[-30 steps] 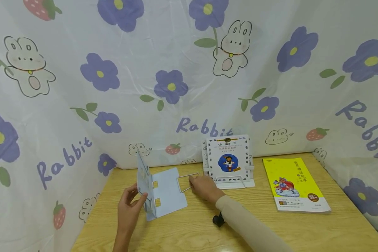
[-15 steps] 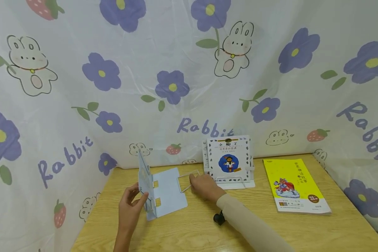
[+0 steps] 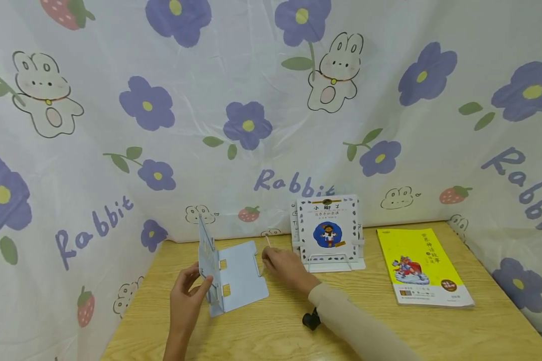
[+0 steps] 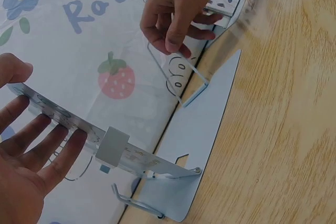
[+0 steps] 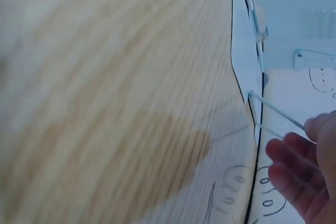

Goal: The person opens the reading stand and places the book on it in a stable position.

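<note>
A pale blue metal book stand lies with its base plate on the table and its back panel raised. My left hand grips that panel by its outer edge, thumb on one face and fingers on the other. At the base's right edge, my right hand pinches a hinged wire support between thumb and fingers. The wire tilts up from the plate in the left wrist view. Part of it is hidden behind the right hand in the head view.
Behind the right hand, a second stand holds a white picture book upright. A yellow book lies on the table's right side. A small black object sits beside the right sleeve. A patterned curtain hangs behind the table.
My right hand has moved a little left and swung the wire support up from its lower, outstretched position. The left hand and back panel have hardly moved.
</note>
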`<action>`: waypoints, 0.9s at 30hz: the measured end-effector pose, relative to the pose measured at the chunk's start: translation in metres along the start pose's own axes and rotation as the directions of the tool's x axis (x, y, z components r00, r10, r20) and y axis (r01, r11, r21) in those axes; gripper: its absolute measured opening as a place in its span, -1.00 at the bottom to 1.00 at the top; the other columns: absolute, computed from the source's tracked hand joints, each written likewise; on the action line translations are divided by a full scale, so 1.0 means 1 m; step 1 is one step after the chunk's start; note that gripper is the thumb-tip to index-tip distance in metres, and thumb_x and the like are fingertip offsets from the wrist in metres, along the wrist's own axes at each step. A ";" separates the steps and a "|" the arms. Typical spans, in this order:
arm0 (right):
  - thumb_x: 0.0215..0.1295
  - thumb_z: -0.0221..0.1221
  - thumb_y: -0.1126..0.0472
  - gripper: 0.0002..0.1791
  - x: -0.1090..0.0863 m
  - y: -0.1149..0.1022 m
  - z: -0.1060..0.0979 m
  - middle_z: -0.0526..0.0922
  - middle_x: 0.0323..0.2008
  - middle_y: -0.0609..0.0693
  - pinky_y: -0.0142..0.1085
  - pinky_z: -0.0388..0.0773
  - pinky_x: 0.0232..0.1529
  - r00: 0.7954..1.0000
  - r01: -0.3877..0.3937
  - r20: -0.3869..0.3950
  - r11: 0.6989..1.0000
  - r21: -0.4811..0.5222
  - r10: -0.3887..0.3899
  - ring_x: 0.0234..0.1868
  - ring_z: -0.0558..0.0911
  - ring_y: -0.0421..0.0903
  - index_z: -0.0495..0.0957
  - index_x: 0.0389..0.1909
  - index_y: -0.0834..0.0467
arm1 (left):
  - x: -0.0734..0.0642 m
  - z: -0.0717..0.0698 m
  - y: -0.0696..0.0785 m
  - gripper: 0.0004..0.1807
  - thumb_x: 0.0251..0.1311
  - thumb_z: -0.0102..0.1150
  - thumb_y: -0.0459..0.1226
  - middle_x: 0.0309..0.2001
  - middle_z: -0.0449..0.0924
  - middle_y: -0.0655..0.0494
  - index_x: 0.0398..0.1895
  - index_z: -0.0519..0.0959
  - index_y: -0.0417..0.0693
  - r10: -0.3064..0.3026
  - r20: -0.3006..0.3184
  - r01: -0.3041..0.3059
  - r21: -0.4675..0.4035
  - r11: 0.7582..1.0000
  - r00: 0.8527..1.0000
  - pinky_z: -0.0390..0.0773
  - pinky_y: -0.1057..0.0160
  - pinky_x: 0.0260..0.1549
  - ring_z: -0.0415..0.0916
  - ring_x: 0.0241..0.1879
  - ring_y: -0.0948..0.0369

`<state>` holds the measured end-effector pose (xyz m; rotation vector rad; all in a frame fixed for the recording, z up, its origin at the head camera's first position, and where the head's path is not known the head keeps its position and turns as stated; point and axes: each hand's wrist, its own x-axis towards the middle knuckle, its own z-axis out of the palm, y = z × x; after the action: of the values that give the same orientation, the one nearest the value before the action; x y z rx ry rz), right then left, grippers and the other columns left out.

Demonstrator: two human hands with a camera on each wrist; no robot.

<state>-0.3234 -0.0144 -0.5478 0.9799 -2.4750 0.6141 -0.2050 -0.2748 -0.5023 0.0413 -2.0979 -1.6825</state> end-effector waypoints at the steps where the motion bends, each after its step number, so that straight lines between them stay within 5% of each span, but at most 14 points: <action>1: 0.59 0.22 0.18 -0.94 0.000 -0.002 0.000 0.72 -0.29 -0.10 -0.45 0.47 -0.45 1.000 -0.017 0.004 0.999 0.035 0.017 -0.44 0.58 -0.27 0.58 -0.07 0.08 | 0.000 0.000 0.000 -0.58 0.35 0.39 -0.44 0.22 0.54 0.29 0.23 0.54 -0.38 0.000 0.000 0.000 0.000 1.000 1.000 0.65 0.55 -0.07 0.54 0.13 0.54; 8: 0.50 0.30 0.29 -0.73 0.002 -0.009 0.004 0.68 -0.32 -0.06 -0.44 0.48 -0.44 0.988 -0.127 -0.060 0.973 0.194 0.141 -0.45 0.59 -0.24 0.39 0.01 0.14 | 0.000 0.000 -0.002 -0.57 0.35 0.39 -0.45 0.20 0.55 0.37 0.23 0.54 -0.38 0.002 -0.002 -0.002 -0.004 1.000 1.000 0.66 0.54 -0.06 0.55 0.12 0.53; 15: 0.48 0.31 0.32 -0.55 0.000 -0.011 0.012 0.75 -0.22 -0.01 -0.37 0.69 -0.23 0.964 -0.219 -0.057 0.894 0.391 0.261 -0.26 0.76 -0.14 0.35 0.25 0.26 | -0.002 0.001 0.001 -0.61 0.35 0.38 -0.46 0.17 0.56 0.46 0.19 0.55 -0.40 -0.003 -0.017 0.003 -0.009 1.000 1.000 0.67 0.54 -0.07 0.57 0.12 0.52; 21: 0.48 0.30 0.33 -0.80 0.000 -0.013 0.012 0.71 -0.22 -0.01 -0.34 0.69 -0.17 0.970 -0.222 0.009 0.865 0.450 0.244 -0.22 0.69 -0.16 0.61 0.04 0.28 | -0.002 0.003 0.002 -0.60 0.33 0.38 -0.49 0.14 0.58 0.46 0.20 0.57 -0.40 0.017 -0.036 -0.018 -0.008 1.000 0.999 0.68 0.55 -0.09 0.58 0.10 0.54; 27: 0.51 0.27 0.33 -0.88 0.000 -0.015 0.015 0.70 -0.20 -0.04 -0.37 0.65 -0.14 0.971 -0.239 0.082 0.865 0.440 0.227 -0.19 0.64 -0.24 0.64 -0.01 0.18 | -0.002 0.007 0.004 -0.61 0.31 0.39 -0.50 0.13 0.59 0.39 0.18 0.59 -0.40 0.023 -0.038 -0.024 -0.009 1.000 0.999 0.70 0.51 -0.09 0.60 0.10 0.53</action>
<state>-0.3158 -0.0322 -0.5568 0.8448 -2.5506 1.3060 -0.2045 -0.2664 -0.5005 0.0455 -2.0548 -1.6645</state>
